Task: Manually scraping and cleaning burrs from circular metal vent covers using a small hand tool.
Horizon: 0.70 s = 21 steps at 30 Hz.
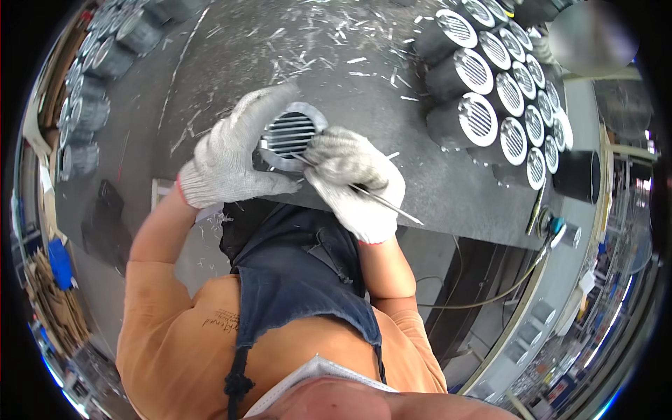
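A round metal part with a slatted grille top (292, 133) stands on the dark worktable in front of me. My left hand (234, 150), in a whitish knitted glove, is spread around its left side with thumb and fingers wide apart. The fingertips are blurred, and I cannot tell whether they touch the rim. My right hand (357, 175), gloved too and soiled at the fingers, is closed on a thin metal rod (388, 204). One end of the rod sticks out toward the lower right; the other reaches the grille's lower right edge, partly hidden by my fingers.
Several dark cylinders with slatted silver tops (478, 120) crowd the table's right side. More grey metal cylinders (112, 59) stand at the far left. Pale shavings (336, 31) litter the tabletop (231, 49). A tool with a hose (553, 227) lies at the right edge.
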{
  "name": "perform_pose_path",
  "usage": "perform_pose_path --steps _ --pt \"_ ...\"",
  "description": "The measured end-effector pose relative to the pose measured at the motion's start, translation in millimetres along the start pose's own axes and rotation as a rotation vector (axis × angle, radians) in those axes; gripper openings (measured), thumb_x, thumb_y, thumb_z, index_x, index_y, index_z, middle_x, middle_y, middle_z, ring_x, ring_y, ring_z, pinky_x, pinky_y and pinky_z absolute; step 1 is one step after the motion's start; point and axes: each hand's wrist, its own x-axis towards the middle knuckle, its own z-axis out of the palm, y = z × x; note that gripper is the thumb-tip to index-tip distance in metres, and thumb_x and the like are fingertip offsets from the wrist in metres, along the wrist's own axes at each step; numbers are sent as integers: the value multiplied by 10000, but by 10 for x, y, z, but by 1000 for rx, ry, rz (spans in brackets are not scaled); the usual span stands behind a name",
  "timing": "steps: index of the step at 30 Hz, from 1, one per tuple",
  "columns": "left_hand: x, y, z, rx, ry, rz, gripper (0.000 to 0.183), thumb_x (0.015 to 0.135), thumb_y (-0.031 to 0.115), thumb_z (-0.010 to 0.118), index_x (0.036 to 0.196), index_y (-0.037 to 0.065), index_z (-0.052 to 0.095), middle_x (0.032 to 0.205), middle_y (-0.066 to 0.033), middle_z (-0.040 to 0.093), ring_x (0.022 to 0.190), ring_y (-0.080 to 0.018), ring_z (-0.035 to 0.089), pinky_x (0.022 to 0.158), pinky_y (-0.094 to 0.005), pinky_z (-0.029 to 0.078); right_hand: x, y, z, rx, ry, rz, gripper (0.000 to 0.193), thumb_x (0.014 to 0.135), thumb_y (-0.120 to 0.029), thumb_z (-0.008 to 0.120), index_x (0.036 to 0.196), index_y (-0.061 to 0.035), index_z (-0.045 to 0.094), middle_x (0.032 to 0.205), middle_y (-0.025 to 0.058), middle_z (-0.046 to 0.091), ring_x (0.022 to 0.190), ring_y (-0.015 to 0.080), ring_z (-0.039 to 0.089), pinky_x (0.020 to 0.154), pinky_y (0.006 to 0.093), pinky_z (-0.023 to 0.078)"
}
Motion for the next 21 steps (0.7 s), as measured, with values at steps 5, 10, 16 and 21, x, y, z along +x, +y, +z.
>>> perform_pose_path --steps 5,10,16,21 --pt "-168 -33 572 -545 494 -66 1213 710 228 1076 1668 -25 376 1558 -222 596 1391 -318 662 1153 -431 565 317 90 141 -480 -149 -312 206 794 -8 941 880 -90 772 1027 99 849 1088 326 819 1084 518 596" --pt "-110 -34 750 -612 575 -53 1254 719 270 1077 1700 46 329 1536 -188 616 1409 -316 643 1163 -444 549 422 91 199 -564 -199 -359 209 788 -60 942 884 -137 773 1011 70 853 1068 294 823 1069 496 612" --pt "-120 -57 676 -512 552 -15 1173 737 286 1062 1659 43 379 1533 -200 618 1394 -343 654 1150 -460 556 471 82 224 -615 -245 -353 207 756 -114 970 859 -139 792 1025 70 855 1042 294 821 1051 483 616" --pt "-133 -100 607 -376 519 -32 1144 745 348 1049 1646 42 414 1520 -210 605 1354 -391 670 1117 -474 573 424 -7 167 -716 -291 -244 207 767 -164 971 934 -120 857 1054 75 855 1163 312 784 1073 441 605"
